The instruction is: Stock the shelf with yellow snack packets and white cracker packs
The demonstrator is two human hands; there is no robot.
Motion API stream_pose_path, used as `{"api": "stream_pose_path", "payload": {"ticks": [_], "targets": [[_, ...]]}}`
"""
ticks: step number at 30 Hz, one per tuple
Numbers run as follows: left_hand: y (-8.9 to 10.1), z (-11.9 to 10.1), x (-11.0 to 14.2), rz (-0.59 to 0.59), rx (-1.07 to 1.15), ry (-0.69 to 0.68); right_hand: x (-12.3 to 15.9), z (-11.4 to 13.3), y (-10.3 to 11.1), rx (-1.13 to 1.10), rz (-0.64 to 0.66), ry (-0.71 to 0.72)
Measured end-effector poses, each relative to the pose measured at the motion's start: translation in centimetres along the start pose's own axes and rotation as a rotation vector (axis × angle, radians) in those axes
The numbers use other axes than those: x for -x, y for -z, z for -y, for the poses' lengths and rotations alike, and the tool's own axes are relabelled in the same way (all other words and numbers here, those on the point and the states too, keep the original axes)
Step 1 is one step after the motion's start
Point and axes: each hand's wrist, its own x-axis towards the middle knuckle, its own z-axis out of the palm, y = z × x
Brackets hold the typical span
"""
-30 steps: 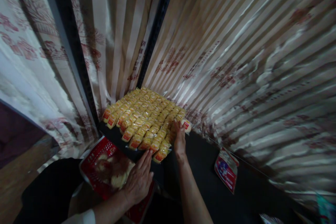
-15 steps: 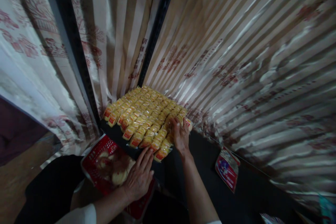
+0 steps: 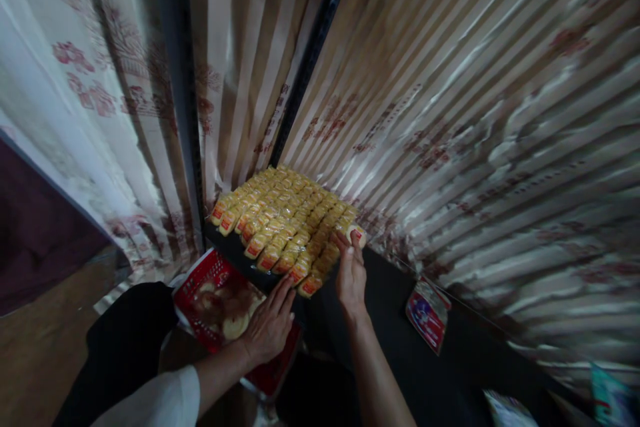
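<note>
Rows of small yellow snack packets [image 3: 283, 217] with red ends lie packed on a dark shelf [image 3: 390, 320] in a corner. My right hand [image 3: 351, 271] pinches one yellow packet [image 3: 358, 234] at the right edge of the rows, fingers closed on it. My left hand [image 3: 270, 327] lies flat with fingers spread on a large red bag [image 3: 220, 293] that rests on my lap, below the shelf's front edge.
Striped beige curtains with red print hang behind and to both sides of the shelf. A dark upright post [image 3: 313, 57] stands in the corner. A red and blue packet [image 3: 426, 313] lies alone on the shelf to the right. Wooden floor shows at the lower left.
My right hand has drawn back slightly from the rows with one packet pinched at the right edge. The view has shifted to the right. The left hand stays on the red bag.
</note>
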Motion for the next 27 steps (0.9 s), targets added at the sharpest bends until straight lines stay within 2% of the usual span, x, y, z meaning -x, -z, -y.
{"api": "stream_pose_path", "payload": {"ticks": [4,8,15,19,27], "targets": [[0.3,-0.1,0.1,-0.06,0.016,0.071,0.8,1.1,-0.1,0.001,0.039,0.054],[0.5,0.0,0.0,-0.105,0.057,0.103,1.1,2.1,-0.7,0.028,0.173,0.074],[0.3,0.4,-0.6,-0.126,0.068,0.103,-0.7,2.5,-2.5,0.229,0.369,0.103],[0.4,0.7,-0.9,-0.091,0.046,0.108,-1.3,2.2,-3.1,0.279,0.423,0.101],[0.8,0.8,-1.3,-0.07,0.059,0.109,-1.6,2.0,-3.2,0.3,0.417,0.094]]}}
